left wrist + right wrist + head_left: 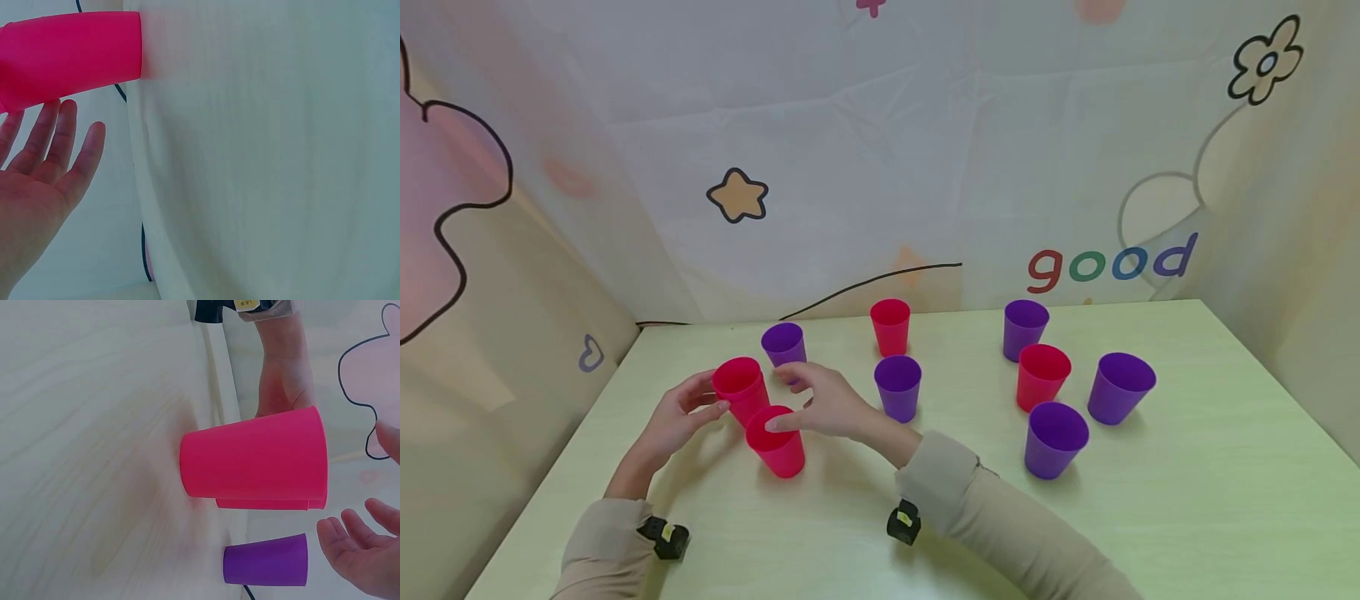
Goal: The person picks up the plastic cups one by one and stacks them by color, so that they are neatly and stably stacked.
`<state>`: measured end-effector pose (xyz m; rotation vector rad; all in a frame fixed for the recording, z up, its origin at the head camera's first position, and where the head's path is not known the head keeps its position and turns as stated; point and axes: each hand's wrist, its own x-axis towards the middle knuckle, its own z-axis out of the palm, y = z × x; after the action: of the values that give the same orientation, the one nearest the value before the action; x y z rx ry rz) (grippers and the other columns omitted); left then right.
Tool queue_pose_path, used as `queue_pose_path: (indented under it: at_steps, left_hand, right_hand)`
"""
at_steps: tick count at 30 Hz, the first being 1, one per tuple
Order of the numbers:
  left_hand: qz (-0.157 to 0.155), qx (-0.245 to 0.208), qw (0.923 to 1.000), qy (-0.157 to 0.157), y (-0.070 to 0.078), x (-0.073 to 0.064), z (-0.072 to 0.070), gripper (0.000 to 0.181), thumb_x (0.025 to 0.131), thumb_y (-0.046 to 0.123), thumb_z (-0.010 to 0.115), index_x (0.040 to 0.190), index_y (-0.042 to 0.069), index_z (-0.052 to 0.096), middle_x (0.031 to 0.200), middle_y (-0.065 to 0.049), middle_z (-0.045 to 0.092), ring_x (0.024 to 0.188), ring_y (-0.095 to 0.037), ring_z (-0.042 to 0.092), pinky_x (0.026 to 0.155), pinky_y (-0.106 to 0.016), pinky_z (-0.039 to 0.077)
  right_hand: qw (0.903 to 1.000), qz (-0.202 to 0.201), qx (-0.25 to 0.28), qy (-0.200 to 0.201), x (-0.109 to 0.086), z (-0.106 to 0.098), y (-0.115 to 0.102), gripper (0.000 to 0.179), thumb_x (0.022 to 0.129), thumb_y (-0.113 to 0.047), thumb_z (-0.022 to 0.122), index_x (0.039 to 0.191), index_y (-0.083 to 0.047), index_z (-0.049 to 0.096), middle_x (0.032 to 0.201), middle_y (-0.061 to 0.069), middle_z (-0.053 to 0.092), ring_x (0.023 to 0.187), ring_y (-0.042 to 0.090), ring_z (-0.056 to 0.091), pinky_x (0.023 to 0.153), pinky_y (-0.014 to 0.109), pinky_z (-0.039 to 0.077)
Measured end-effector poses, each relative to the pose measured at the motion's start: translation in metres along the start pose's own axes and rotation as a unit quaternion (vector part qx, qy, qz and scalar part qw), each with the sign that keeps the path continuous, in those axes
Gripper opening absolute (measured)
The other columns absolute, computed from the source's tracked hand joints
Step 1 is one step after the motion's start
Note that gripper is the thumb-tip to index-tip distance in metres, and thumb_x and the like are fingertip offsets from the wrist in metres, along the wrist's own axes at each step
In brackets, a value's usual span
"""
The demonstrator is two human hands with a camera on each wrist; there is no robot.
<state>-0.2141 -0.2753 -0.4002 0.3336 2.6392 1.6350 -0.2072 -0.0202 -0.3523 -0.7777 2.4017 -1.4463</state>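
My left hand (681,417) is at the left side of a stack of red cups (748,404), whose rims show one inside the other. Its thumb lies by the near side, and in the left wrist view the spread, nearly straight fingers (53,140) meet or almost meet the cup wall. Just in front stands a single red cup (781,454). Over that cup reaches my right hand (831,404), thumb above its rim and fingers apart, holding nothing. From the right wrist view, the red cup (256,456) stands clear of those fingertips. A purple cup (785,343) stands behind the hands.
At mid-table a red cup (891,329) stands behind a purple cup (898,392). To the right, a red cup (1041,383) sits among purple cups (1056,446), all upright. A printed cloth (850,167) walls the table's back and sides.
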Motion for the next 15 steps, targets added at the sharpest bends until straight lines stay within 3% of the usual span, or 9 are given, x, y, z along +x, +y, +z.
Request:
queue_pose_path:
  at_steps: [8,15]
  left_hand:
    - [0.011,0.001,0.9999,0.001,0.001,-0.001,0.0,0.052,0.087,0.013,0.061,0.132,-0.002,0.039,0.122,-0.026,0.048,0.107,-0.035,0.049,0.077,-0.027,0.05]
    - [0.02,0.006,0.9997,0.009,0.002,-0.001,-0.002,0.06,0.086,0.014,0.063,0.137,0.004,0.034,0.122,-0.025,0.049,0.104,-0.026,0.052,0.076,-0.024,0.05]
  right_hand:
    - [0.9999,0.0,-0.004,-0.011,-0.011,0.0,0.005,0.065,0.072,-0.024,0.076,0.13,-0.012,0.048,0.122,0.0,0.053,0.106,0.016,0.05,0.076,0.022,0.046]
    - [0.9998,0.001,-0.006,-0.017,-0.018,0.0,0.009,0.065,0.073,-0.024,0.076,0.13,-0.012,0.048,0.122,0.001,0.053,0.105,0.015,0.05,0.077,0.022,0.046]
